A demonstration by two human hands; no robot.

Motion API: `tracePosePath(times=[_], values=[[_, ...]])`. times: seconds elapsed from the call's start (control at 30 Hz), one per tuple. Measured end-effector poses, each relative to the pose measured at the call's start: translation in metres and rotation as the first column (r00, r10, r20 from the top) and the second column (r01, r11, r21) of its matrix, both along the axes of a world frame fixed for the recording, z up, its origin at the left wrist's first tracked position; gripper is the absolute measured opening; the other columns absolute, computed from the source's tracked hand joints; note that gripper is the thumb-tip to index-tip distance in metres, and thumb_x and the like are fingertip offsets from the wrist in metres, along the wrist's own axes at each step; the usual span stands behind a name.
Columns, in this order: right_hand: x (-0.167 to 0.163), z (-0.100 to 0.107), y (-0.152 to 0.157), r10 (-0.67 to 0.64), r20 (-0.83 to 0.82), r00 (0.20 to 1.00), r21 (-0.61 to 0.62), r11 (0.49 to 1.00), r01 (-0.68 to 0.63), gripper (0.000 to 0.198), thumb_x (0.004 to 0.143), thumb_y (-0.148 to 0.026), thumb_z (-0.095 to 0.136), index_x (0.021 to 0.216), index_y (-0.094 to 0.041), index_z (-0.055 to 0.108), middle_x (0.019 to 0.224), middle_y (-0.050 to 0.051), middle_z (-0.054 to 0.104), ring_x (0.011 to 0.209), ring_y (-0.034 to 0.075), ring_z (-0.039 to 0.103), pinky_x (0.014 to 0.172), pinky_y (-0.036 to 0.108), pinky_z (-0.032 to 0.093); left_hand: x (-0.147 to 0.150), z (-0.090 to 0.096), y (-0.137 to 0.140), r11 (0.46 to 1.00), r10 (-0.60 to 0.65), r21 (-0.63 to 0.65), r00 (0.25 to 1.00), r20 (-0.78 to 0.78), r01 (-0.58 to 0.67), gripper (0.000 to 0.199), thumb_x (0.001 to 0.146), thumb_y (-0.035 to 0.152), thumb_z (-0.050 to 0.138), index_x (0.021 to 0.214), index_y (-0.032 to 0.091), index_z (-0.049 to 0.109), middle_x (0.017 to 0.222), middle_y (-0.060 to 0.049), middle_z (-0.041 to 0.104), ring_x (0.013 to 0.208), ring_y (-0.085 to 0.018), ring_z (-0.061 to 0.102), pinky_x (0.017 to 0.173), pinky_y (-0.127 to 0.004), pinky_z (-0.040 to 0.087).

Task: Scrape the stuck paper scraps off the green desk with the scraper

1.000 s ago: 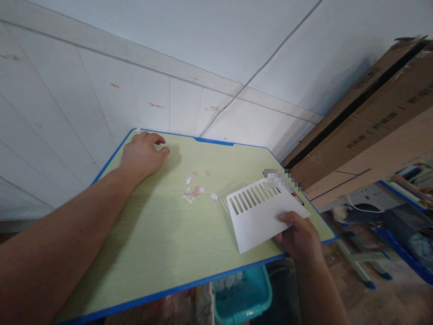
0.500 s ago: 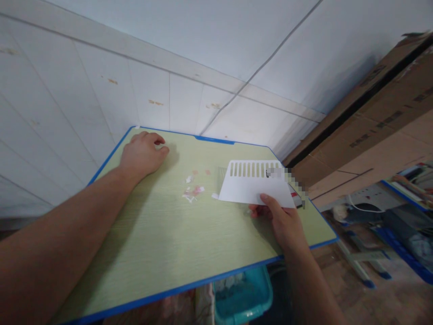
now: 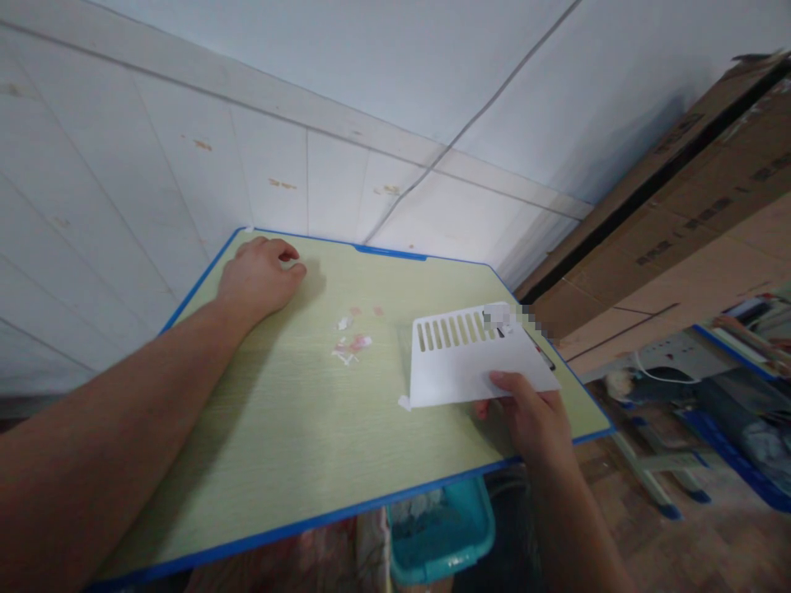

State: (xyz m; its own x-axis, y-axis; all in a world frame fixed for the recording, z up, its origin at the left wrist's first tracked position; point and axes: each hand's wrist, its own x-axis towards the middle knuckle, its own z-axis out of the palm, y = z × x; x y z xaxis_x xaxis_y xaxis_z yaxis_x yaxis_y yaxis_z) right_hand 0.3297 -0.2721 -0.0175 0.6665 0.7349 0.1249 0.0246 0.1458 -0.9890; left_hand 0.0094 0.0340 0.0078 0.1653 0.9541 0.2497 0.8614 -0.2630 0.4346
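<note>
My right hand [image 3: 535,412] grips a white slotted card [image 3: 473,366] by its near edge, thumb on top and fingers underneath. A row of narrow slots runs along the card's far side. A small white piece [image 3: 404,403] shows at its near left corner; whether it is attached I cannot tell. The card covers part of a dark-edged flat object [image 3: 544,356] at the right. My left hand [image 3: 263,276] rests at the desk's far left, fingers loosely bent, thumb apart, holding nothing. Small paper scraps [image 3: 352,347] lie between my hands.
The blue-edged desk [image 3: 297,445] stands against a white panelled wall [image 3: 272,148]. Large cardboard boxes [image 3: 680,214] lean at the right. Below the near edge sits a teal bin [image 3: 442,539]. Another desk with clutter stands at the far right.
My right hand has brought the card nearer and slightly right, turning it so its left side comes closer to me. The small white piece moved along with its corner. My left hand stays put.
</note>
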Motion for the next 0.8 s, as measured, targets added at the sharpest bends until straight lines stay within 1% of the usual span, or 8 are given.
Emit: tracePosePath(times=[0.13,0.2,0.3,0.37,0.47,0.53,0.6,0.8], values=[[-0.007,0.007,-0.003,-0.099,-0.039,0.994,0.088,0.991,0.102,0.02,0.07,-0.034,0.095,0.083,-0.026,0.082,0.07,-0.001,0.078,0.046,0.018,0.059,0.037,0.03,0.045,0.001,0.001,-0.002,1.0,-0.011,-0.002,1.0,-0.002,0.011,0.055,0.116,0.043,0.06,0.155,0.013,0.087,0.167,-0.023,0.079,0.159,-0.04,0.07,0.14,-0.053,0.055],[-0.008,0.008,-0.005,-0.068,-0.016,0.998,0.093,0.993,0.07,0.018,0.075,-0.036,0.096,0.085,-0.025,0.085,0.07,0.0,0.079,0.047,0.019,0.061,0.039,0.031,0.049,0.001,0.002,-0.004,1.0,-0.011,0.006,1.0,-0.008,0.011,0.058,0.118,0.041,0.056,0.157,0.01,0.086,0.167,-0.024,0.078,0.156,-0.038,0.07,0.14,-0.053,0.055],[-0.005,0.004,-0.011,0.032,0.039,0.999,0.042,0.999,-0.033,0.02,0.085,-0.036,0.097,0.078,-0.024,0.083,0.067,0.003,0.078,0.05,0.021,0.066,0.046,0.034,0.058,0.002,0.003,-0.005,1.0,-0.004,0.017,1.0,-0.004,0.004,0.053,0.118,0.038,0.058,0.154,0.011,0.087,0.165,-0.022,0.08,0.151,-0.036,0.072,0.138,-0.051,0.057],[-0.002,0.0,-0.013,0.066,0.012,0.998,0.026,0.997,-0.066,0.022,0.085,-0.034,0.096,0.075,-0.024,0.079,0.062,0.002,0.073,0.047,0.02,0.063,0.043,0.033,0.056,0.001,0.004,-0.004,1.0,-0.006,0.022,1.0,-0.002,0.007,0.05,0.117,0.038,0.061,0.152,0.013,0.087,0.164,-0.021,0.081,0.15,-0.037,0.072,0.138,-0.052,0.057],[0.0,-0.003,-0.012,0.065,-0.075,0.995,0.069,0.996,-0.06,0.017,0.078,-0.031,0.094,0.085,-0.023,0.081,0.059,-0.002,0.069,0.04,0.016,0.053,0.035,0.028,0.046,0.001,0.005,-0.005,1.0,-0.011,0.013,1.0,0.001,0.011,0.05,0.117,0.04,0.061,0.151,0.014,0.087,0.164,-0.02,0.081,0.152,-0.038,0.071,0.139,-0.054,0.056],[0.002,-0.004,-0.009,0.035,-0.104,0.994,0.109,0.994,-0.023,0.025,0.075,-0.03,0.095,0.096,-0.024,0.083,0.065,-0.003,0.073,0.039,0.015,0.054,0.033,0.026,0.044,0.002,0.006,-0.006,1.0,-0.008,0.011,1.0,0.002,0.008,0.053,0.117,0.04,0.059,0.153,0.012,0.087,0.166,-0.021,0.08,0.154,-0.038,0.071,0.14,-0.054,0.055],[0.005,-0.005,-0.008,0.018,-0.108,0.994,0.124,0.992,-0.004,0.029,0.073,-0.028,0.095,0.1,-0.024,0.083,0.069,-0.003,0.076,0.039,0.015,0.056,0.033,0.025,0.045,0.002,0.007,-0.007,1.0,-0.002,0.008,1.0,0.0,0.002,0.057,0.116,0.04,0.058,0.155,0.01,0.086,0.167,-0.023,0.079,0.153,-0.039,0.07,0.14,-0.054,0.055],[0.02,-0.007,-0.012,0.044,-0.114,0.993,0.04,0.998,-0.039,0.024,0.065,-0.032,0.095,0.07,-0.024,0.072,0.05,-0.004,0.059,0.032,0.015,0.05,0.028,0.027,0.042,0.003,0.006,-0.009,1.0,0.002,0.014,1.0,0.005,-0.002,0.056,0.115,0.04,0.059,0.154,0.01,0.086,0.166,-0.022,0.08,0.148,-0.037,0.071,0.14,-0.05,0.055]])
